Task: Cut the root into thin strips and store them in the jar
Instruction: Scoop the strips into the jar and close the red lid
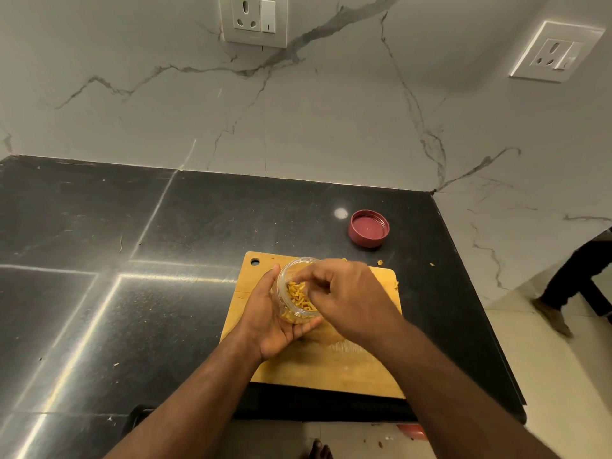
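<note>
Left hand (pixel 271 318) cupped the clear jar (pixel 298 289), tilted above the wooden board (pixel 331 366) on the desk (pixel 165 226). Yellow-orange strips (pixel 298 298) lay inside. Right hand (pixel 344 293) hovered at its mouth, fingers bunched, possibly pinching strips. Red lid (pixel 368 228) sat apart.

white marble-look wall (pixel 298 111) with grey veins across the upper frame, two socket plates, one top centre (pixel 253 19), one upper right (pixel 558 51). black polished counter (pixel 116 260) below, streaked with glare. pale tiled floor (pixel 546 359) at lower right.
</note>
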Available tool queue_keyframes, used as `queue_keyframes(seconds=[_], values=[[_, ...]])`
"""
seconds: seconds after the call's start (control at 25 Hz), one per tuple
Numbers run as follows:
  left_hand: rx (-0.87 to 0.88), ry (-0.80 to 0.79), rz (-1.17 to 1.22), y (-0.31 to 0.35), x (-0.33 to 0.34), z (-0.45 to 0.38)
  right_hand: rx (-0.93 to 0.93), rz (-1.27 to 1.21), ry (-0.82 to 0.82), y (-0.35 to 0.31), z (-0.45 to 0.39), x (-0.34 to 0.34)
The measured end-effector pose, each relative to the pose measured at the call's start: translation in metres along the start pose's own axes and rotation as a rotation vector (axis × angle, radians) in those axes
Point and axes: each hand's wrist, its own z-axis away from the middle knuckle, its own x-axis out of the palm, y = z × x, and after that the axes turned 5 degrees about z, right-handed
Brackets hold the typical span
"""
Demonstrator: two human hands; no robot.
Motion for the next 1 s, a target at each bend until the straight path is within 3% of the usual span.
queue_keyframes(seconds=[0.08,0.12,0.24,0.28,0.36,0.44,0.6,0.72,0.84,0.92,1.0], values=[[0.004,0.014,0.008,0.0,0.001,-0.002,-0.082,0.044,0.234,-0.002,-0.006,-0.008],[0.005,0.019,0.016,0.001,0.0,-0.003,-0.079,0.054,0.265,-0.004,-0.008,-0.011],[0.016,0.016,0.019,0.002,0.004,-0.003,0.055,0.1,-0.106,-0.006,-0.015,-0.011],[0.017,0.02,0.02,0.003,0.006,-0.004,0.077,0.064,-0.143,-0.001,-0.022,-0.015],[0.013,0.04,0.036,0.005,0.007,-0.004,0.128,-0.076,0.008,0.024,-0.045,-0.03],[0.008,0.05,0.053,0.006,0.007,-0.004,0.299,-0.018,0.116,0.072,-0.074,-0.042],[0.026,0.089,0.067,0.006,0.01,-0.004,0.584,0.319,-0.001,0.156,-0.122,-0.029],[0.045,0.108,0.079,0.005,0.01,-0.006,0.618,0.406,-0.103,0.177,-0.139,-0.014],[0.058,0.126,0.08,0.006,0.008,-0.006,0.587,0.474,-0.085,0.18,-0.142,-0.008],[0.061,0.134,0.091,0.008,0.006,-0.006,0.553,0.281,-0.04,0.173,-0.14,-0.012],[0.067,0.134,0.101,0.01,0.004,-0.006,0.562,-0.329,0.018,0.155,-0.131,-0.021]])
